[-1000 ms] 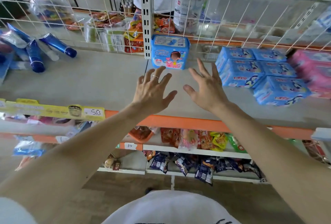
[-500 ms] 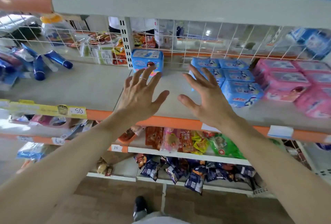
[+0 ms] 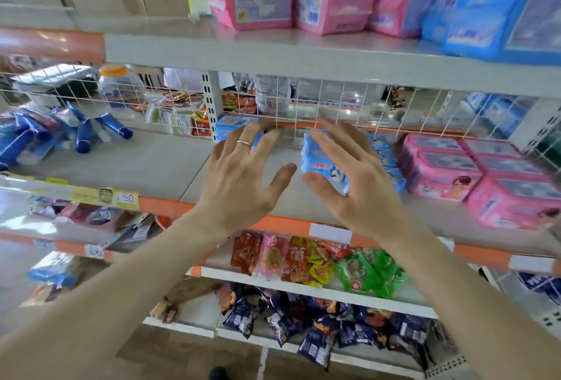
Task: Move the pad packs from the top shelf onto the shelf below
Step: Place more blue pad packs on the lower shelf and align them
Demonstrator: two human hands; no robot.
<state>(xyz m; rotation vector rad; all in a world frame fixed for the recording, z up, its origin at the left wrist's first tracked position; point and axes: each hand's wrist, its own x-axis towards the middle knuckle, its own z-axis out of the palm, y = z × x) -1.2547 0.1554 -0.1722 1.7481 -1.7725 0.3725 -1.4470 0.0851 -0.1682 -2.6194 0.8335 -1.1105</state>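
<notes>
Pink pad packs (image 3: 252, 0) and blue pad packs (image 3: 498, 21) stand in a row on the top shelf (image 3: 273, 55). On the shelf below (image 3: 158, 167) lie a single blue pack (image 3: 230, 126) at the back by the wire grid, a group of blue packs (image 3: 324, 158) and several pink packs (image 3: 449, 167) to the right. My left hand (image 3: 243, 176) and my right hand (image 3: 355, 179) hover side by side over the lower shelf, fingers spread and straight, holding nothing. A ring shows on my left hand.
Blue tubes (image 3: 85, 133) lie at the left of the lower shelf. A white wire grid (image 3: 334, 103) backs that shelf. Snack bags (image 3: 303, 261) fill the racks underneath. A yellow price strip (image 3: 91, 196) runs along the left shelf edge.
The view has tilted upward, bringing the top shelf and its pink and blue packs into sight. Both hands have risen a little and stay spread and empty.
</notes>
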